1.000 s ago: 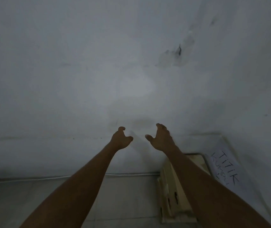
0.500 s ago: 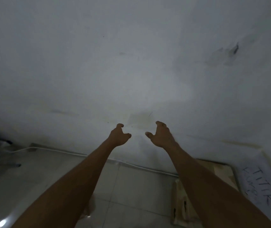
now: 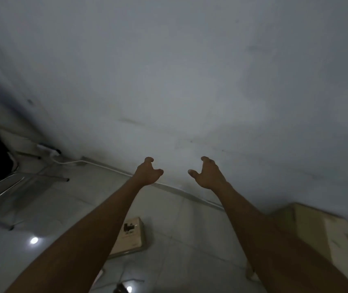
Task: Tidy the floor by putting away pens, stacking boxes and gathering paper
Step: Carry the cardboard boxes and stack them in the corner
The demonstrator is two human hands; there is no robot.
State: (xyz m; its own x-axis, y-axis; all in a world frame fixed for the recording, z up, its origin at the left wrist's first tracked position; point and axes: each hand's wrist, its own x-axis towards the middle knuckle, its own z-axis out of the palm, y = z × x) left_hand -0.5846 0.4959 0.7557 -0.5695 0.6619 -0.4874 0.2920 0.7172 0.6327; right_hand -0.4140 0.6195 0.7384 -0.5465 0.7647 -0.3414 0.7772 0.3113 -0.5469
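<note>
Both arms stretch forward toward a white wall. My left hand and my right hand hang in the air with loosely curled fingers and hold nothing. A small flat beige box with a dark label lies on the tiled floor, partly hidden under my left forearm. A larger cardboard box stands against the wall at the lower right, beyond my right forearm. No pen or loose paper shows clearly.
A metal-legged chair frame stands at the left by a dark opening. A white cable runs along the base of the wall from a power strip. Glossy floor tiles reflect a lamp.
The view has swung left: the cardboard box slid to the right edge, the handwritten sheet left the frame, and the small box and chair came in. Both hands keep the same pose.
</note>
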